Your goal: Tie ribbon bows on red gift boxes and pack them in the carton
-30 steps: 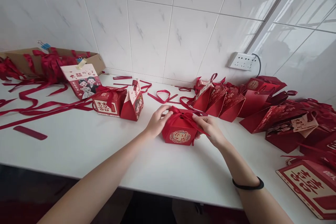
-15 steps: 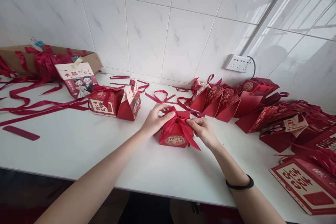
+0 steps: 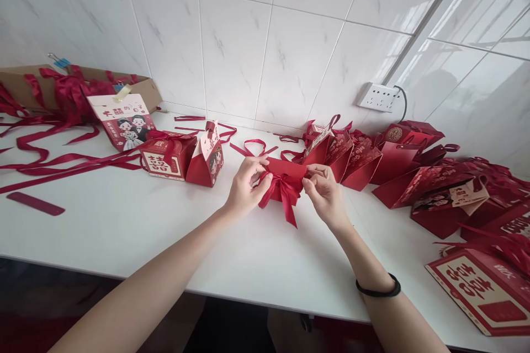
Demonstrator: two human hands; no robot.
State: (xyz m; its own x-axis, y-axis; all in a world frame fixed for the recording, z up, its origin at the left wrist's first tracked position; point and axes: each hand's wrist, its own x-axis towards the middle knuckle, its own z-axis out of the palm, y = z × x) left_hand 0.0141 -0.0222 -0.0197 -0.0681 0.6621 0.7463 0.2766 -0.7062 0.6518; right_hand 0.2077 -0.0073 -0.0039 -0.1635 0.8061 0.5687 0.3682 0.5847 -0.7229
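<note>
A small red gift box (image 3: 286,166) is between my hands above the middle of the white table, tilted so that a plain red face shows. A red ribbon bow (image 3: 283,187) is tied across its front, one tail hanging down. My left hand (image 3: 248,183) pinches the box at its left edge, thumb beside the bow. At the opposite edge my right hand (image 3: 327,192) is closed on the box, fingertips partly hidden. Behind the hands lies a looped ribbon (image 3: 254,147) on the table.
Finished-looking red boxes (image 3: 359,160) crowd the right side, with a large double-happiness box (image 3: 476,287) in front. Two more boxes (image 3: 168,160) and a couple-printed box (image 3: 126,124) stand left. Behind is a cardboard carton (image 3: 144,91) of ribbons. A socket strip (image 3: 380,97) hangs on the wall.
Both hands have tipped and raised the gift box, so its gold round print no longer shows. My right hand has gone from the bow to the box's right edge.
</note>
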